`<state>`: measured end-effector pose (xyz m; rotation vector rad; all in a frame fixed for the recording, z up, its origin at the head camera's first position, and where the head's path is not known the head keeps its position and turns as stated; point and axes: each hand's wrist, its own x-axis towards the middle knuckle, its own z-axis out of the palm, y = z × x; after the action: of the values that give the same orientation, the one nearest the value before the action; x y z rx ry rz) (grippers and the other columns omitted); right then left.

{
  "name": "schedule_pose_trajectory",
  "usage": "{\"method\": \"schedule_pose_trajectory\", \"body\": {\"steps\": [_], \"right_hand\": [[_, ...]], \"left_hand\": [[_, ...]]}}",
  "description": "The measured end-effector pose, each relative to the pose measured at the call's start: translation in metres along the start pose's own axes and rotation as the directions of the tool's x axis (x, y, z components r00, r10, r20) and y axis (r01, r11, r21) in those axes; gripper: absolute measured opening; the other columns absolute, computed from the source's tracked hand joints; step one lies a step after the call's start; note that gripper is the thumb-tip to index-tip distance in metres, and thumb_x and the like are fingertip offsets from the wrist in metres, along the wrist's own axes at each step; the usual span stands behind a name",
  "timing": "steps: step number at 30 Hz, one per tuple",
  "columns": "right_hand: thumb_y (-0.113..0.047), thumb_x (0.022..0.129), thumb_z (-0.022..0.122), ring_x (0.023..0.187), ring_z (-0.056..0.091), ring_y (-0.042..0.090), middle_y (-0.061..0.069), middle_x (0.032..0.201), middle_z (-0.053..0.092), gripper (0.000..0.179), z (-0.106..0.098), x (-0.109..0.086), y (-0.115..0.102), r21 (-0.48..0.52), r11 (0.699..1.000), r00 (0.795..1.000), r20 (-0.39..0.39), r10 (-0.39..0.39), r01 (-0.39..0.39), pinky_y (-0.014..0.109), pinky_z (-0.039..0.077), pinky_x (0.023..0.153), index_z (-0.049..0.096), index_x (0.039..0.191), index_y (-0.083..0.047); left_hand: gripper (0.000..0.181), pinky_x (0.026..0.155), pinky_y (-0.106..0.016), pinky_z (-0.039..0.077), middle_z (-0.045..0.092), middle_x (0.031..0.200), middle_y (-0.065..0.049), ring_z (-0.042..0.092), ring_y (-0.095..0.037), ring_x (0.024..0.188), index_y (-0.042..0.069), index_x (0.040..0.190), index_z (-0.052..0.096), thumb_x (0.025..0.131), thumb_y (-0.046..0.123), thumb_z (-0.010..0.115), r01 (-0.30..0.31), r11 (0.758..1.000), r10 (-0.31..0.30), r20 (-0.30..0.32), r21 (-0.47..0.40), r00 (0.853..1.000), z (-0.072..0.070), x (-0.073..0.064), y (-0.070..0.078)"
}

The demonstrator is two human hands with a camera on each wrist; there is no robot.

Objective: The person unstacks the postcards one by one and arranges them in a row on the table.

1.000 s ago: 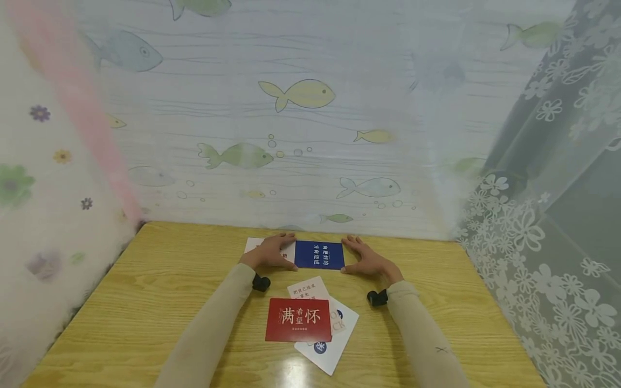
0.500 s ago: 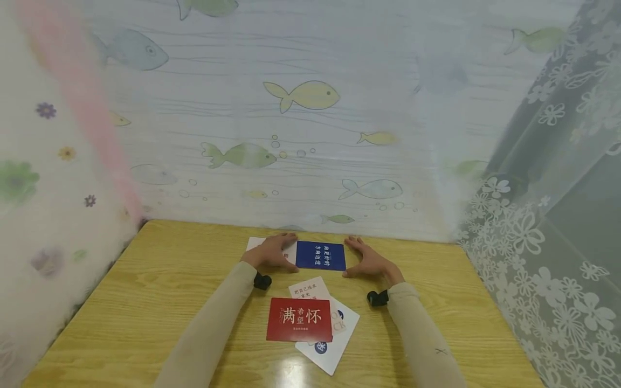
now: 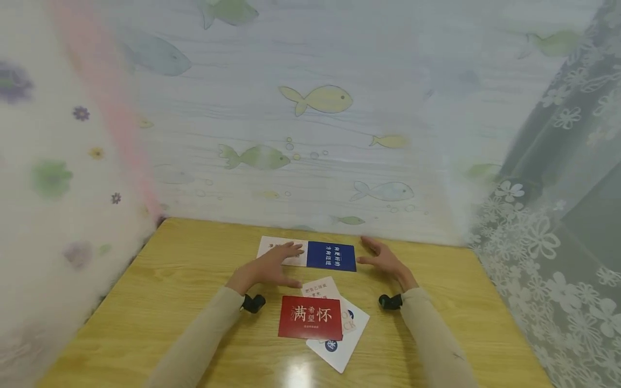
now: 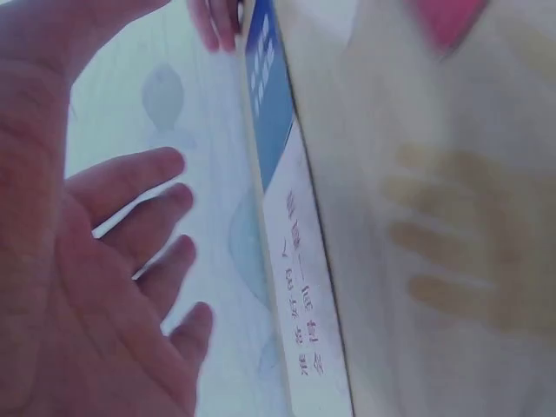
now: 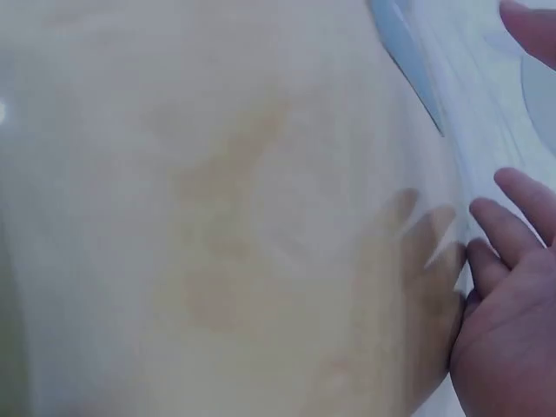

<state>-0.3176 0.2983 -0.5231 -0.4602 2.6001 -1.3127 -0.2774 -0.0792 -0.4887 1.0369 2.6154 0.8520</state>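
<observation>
- White card (image 3: 277, 242): left of the blue card (image 3: 331, 256), edges apparently meeting.
- Left hand (image 3: 267, 268): left of the blue card, fingers loosely spread, holding nothing.
- Red card (image 3: 310, 318): on the blue card's near side, atop a loose pile (image 3: 339, 350).
- Right hand (image 3: 385, 261): just right of the blue card, relaxed, gripping nothing; contact unclear.
- Judged step: row alignment, blue card seemingly placed. Next move probably calls for lifting the red card to the blue card's right.

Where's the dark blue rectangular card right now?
In the head view, the dark blue rectangular card lies near the far edge of the yellow wood-grain table, between the right hand and the white printed card.
</observation>
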Motion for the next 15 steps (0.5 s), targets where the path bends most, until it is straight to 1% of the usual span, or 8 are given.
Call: {"method": "schedule_pose_trajectory", "body": {"steps": [2, 3, 6, 9, 10, 12, 15], "right_hand": [[-0.022, 0.092, 0.075, 0.153, 0.022, 0.042, 0.024, 0.163, 0.031, 0.082, 0.003, -0.006, 0.0, 0.009, 1.0, 1.0, -0.018, -0.001, 0.001, 0.056, 0.019, 0.125, 0.032, 0.157, 0.003], [-0.025, 0.092, 0.075, 0.153, 0.022, 0.042, 0.023, 0.163, 0.032, 0.082, 0.005, -0.01, -0.001, -0.005, 1.0, 1.0, -0.023, 0.006, -0.006, 0.056, 0.019, 0.125, 0.033, 0.157, 0.002], [-0.033, 0.091, 0.075, 0.154, 0.016, 0.042, 0.021, 0.165, 0.028, 0.085, 0.012, -0.022, -0.007, -0.055, 0.998, 1.0, -0.013, 0.008, -0.008, 0.06, 0.015, 0.125, 0.033, 0.158, -0.002], [-0.04, 0.089, 0.075, 0.156, 0.009, 0.042, 0.018, 0.168, 0.021, 0.09, 0.02, -0.039, -0.02, -0.118, 0.993, 1.0, 0.014, 0.018, -0.016, 0.065, 0.012, 0.123, 0.031, 0.16, -0.008], [-0.041, 0.089, 0.075, 0.156, 0.007, 0.043, 0.018, 0.169, 0.019, 0.091, 0.024, -0.045, -0.024, -0.131, 0.991, 1.0, 0.031, 0.006, -0.002, 0.068, 0.012, 0.122, 0.03, 0.161, -0.009], [-0.042, 0.089, 0.076, 0.156, 0.005, 0.043, 0.017, 0.169, 0.016, 0.092, 0.032, -0.055, -0.033, -0.159, 0.987, 0.998, 0.062, -0.012, 0.022, 0.07, 0.012, 0.121, 0.029, 0.161, -0.01], [-0.041, 0.087, 0.078, 0.156, 0.003, 0.044, 0.017, 0.17, 0.014, 0.093, 0.047, -0.071, -0.045, -0.195, 0.978, 0.992, 0.113, -0.059, 0.08, 0.071, 0.014, 0.12, 0.03, 0.161, -0.009]], "left_hand": [[0.095, 0.123, -0.064, 0.019, 0.032, 0.165, -0.016, 0.02, -0.042, 0.154, 0.003, 0.154, 0.042, 0.081, 0.048, 0.082, 0.006, 1.0, -0.006, 0.025, 0.006, 1.0, 0.007, -0.014, 0.007], [0.097, 0.123, -0.062, 0.02, 0.033, 0.164, -0.016, 0.021, -0.041, 0.154, 0.003, 0.155, 0.041, 0.08, 0.049, 0.082, 0.01, 1.0, -0.01, 0.033, 0.02, 0.999, 0.011, -0.02, 0.009], [0.101, 0.123, -0.06, 0.023, 0.034, 0.164, -0.013, 0.023, -0.04, 0.154, 0.004, 0.155, 0.042, 0.076, 0.052, 0.084, 0.038, 0.999, -0.04, 0.052, 0.029, 0.998, 0.023, -0.037, 0.012], [0.105, 0.123, -0.06, 0.025, 0.036, 0.164, -0.01, 0.024, -0.039, 0.154, 0.006, 0.155, 0.043, 0.073, 0.057, 0.085, 0.06, 0.998, -0.062, 0.061, 0.032, 0.996, 0.033, -0.05, 0.013], [0.105, 0.122, -0.06, 0.025, 0.036, 0.164, -0.01, 0.024, -0.039, 0.154, 0.005, 0.154, 0.043, 0.072, 0.057, 0.086, 0.063, 0.998, -0.065, 0.062, 0.024, 0.996, 0.034, -0.054, 0.014], [0.106, 0.122, -0.059, 0.025, 0.036, 0.164, -0.009, 0.025, -0.039, 0.153, 0.007, 0.154, 0.043, 0.072, 0.059, 0.085, 0.073, 0.997, -0.075, 0.058, 0.04, 0.995, 0.037, -0.061, 0.013], [0.106, 0.122, -0.06, 0.026, 0.037, 0.162, -0.012, 0.026, -0.041, 0.152, 0.005, 0.153, 0.044, 0.072, 0.059, 0.085, 0.077, 0.995, -0.079, 0.044, 0.058, 0.996, 0.037, -0.072, 0.014]]}}
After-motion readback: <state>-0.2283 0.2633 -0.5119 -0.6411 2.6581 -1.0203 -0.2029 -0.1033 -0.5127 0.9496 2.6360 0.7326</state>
